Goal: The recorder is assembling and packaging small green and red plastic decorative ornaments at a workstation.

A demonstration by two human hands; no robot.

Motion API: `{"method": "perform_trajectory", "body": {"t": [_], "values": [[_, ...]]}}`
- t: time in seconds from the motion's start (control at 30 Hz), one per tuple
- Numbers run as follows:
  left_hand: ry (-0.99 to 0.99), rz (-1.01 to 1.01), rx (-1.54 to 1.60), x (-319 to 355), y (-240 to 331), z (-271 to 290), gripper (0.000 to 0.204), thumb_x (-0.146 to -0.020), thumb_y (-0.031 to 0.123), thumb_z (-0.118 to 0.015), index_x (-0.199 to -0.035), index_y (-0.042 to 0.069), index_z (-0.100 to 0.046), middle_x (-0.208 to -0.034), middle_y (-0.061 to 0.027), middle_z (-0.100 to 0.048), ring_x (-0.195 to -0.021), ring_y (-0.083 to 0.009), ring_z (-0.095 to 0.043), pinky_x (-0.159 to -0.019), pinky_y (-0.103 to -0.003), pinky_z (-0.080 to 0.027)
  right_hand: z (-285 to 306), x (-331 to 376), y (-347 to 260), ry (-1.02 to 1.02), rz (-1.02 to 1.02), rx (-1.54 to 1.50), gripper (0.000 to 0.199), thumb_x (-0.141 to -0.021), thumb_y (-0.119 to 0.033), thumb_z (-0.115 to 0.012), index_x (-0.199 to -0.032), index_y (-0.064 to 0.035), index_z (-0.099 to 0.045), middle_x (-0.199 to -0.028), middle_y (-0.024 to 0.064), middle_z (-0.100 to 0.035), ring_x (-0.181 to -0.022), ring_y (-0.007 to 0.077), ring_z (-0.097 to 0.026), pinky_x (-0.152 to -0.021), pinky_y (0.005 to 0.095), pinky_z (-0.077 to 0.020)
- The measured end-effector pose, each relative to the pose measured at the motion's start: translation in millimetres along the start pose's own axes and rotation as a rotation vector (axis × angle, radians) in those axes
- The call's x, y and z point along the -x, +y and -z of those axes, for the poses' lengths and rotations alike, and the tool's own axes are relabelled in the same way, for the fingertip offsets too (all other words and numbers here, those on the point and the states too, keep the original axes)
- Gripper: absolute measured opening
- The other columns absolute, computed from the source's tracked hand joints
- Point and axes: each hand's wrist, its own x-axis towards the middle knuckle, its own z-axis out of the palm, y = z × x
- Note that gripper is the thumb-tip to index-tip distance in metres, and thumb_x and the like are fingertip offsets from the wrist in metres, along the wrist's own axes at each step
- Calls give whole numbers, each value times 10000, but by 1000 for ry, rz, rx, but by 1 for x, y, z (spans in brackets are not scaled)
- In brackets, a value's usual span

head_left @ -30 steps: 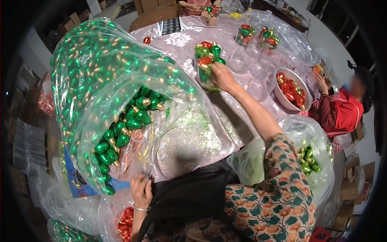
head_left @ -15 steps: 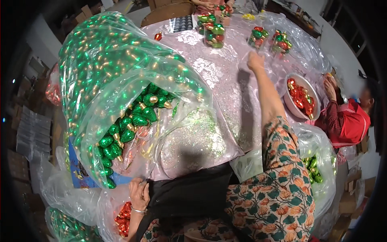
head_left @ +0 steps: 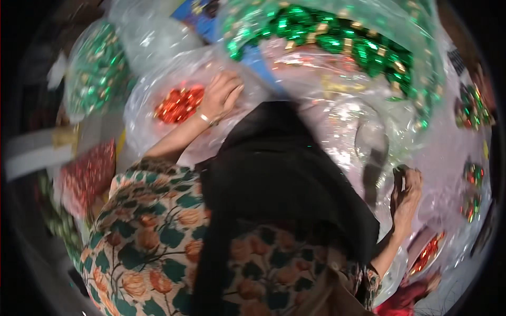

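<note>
On the left, my left hand (head_left: 222,95) hangs by the mouth of a clear plastic bag (head_left: 138,108) of shiny red bulb-shaped ornaments (head_left: 180,104). Its fingers look loosely apart, with nothing visible in them, though motion smears them. My right hand (head_left: 408,192) is over the pink cloth at the right, thumb and fingers apart and slightly bent, holding nothing I can see. Ahead of me, a large clear bag (head_left: 429,84) lies with its mouth open, showing many green bulb-shaped ornaments with gold caps (head_left: 329,39).
A pink tablecloth (head_left: 437,158) carries clusters of mixed red and green ornaments (head_left: 473,108) at the right. A tub of red ornaments (head_left: 428,253) stands near a person's red sleeve (head_left: 403,300). At left are a bag of green ornaments (head_left: 100,73) and a red bag (head_left: 87,176).
The view has swung down and to the left. My right arm, earlier stretched far across the table towards the clear containers, is now drawn back. The left hand is now beside the red ornaments' bag.
</note>
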Motion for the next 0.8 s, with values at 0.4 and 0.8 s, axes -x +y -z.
{"method": "perform_trajectory", "body": {"t": [0.4,0.8], "values": [[-368,1031,-476,220,-173,13,348,-827,298,-611,-1089,72,-575,-1127,-130,-573,-1052,-309,-532,-856,-457,-429,-29,136,119,591,-257,-323,348,-979,-214,-431,-1248,-16,-530,-1144,142,-610,-1019,257,-593,-927,360,-455],[-683,1001,-235,179,-242,-97,400,-771,395,-653,-956,41,-673,-982,-227,-639,-946,-333,-621,-863,-413,-485,-67,349,171,557,-843,-462,392,-938,-247,-491,-1237,6,-511,-1105,161,-613,-984,267,-604,-875,374,-475]]}}
